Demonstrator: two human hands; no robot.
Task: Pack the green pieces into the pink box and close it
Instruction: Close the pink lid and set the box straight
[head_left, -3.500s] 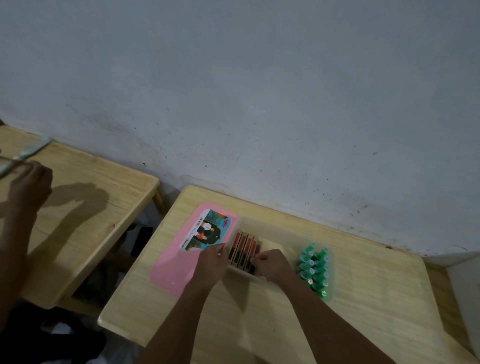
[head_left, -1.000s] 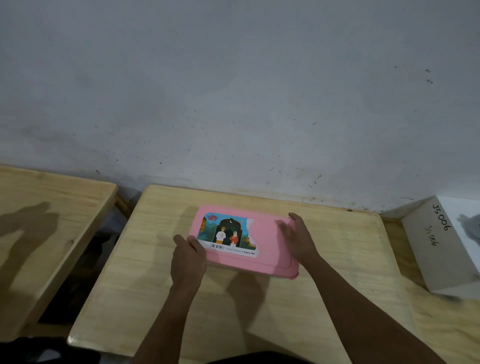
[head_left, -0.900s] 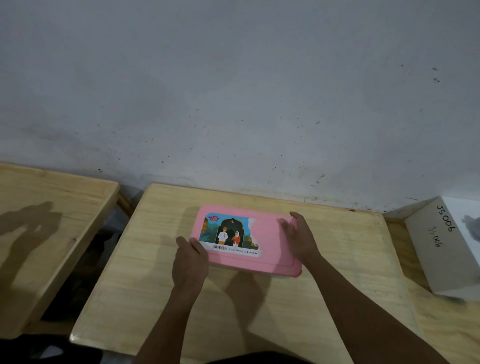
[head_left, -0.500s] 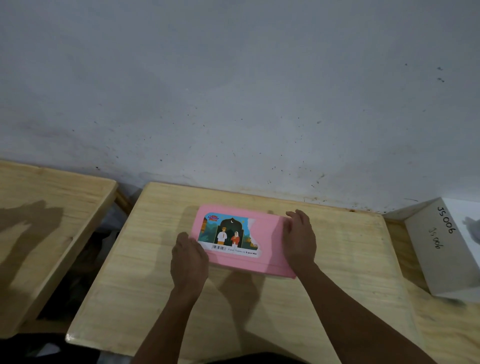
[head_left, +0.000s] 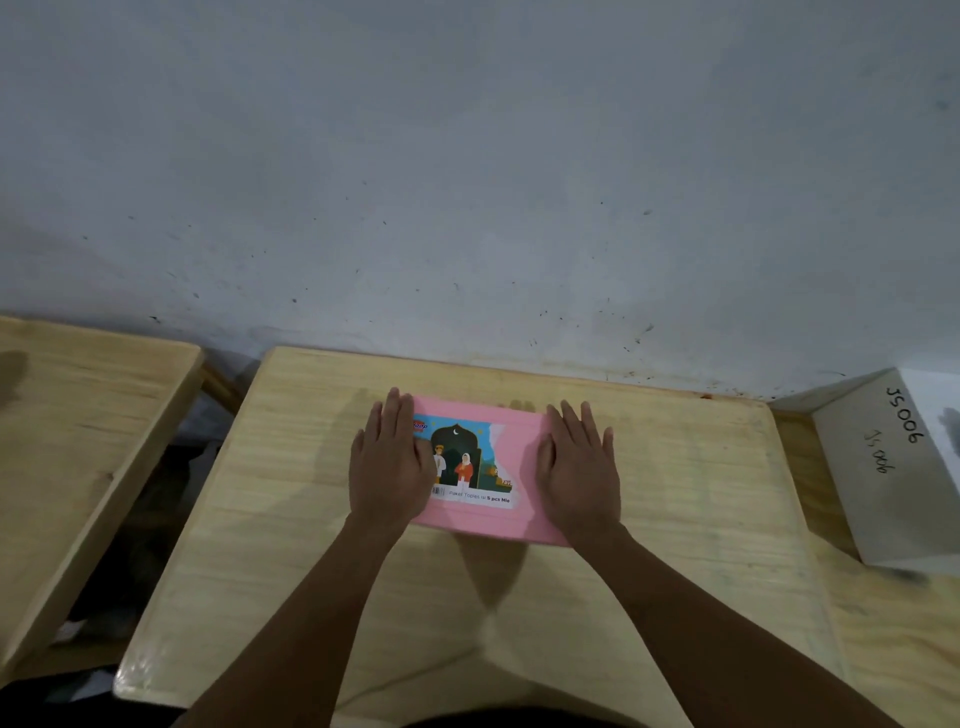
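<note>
Left hand (head_left: 390, 464) flat, fingers spread, palm down on left end of pink box (head_left: 511, 470). Right hand (head_left: 579, 470) same, flat on right end, nothing gripped. Lid down, box shut, picture label (head_left: 467, 462) showing between hands. Green pieces out of sight. Box lies mid-table (head_left: 291, 519), toward far edge, near wall (head_left: 467, 182). Second table (head_left: 78, 441) left, apart. White box (head_left: 893, 467) with handwriting far right.
</note>
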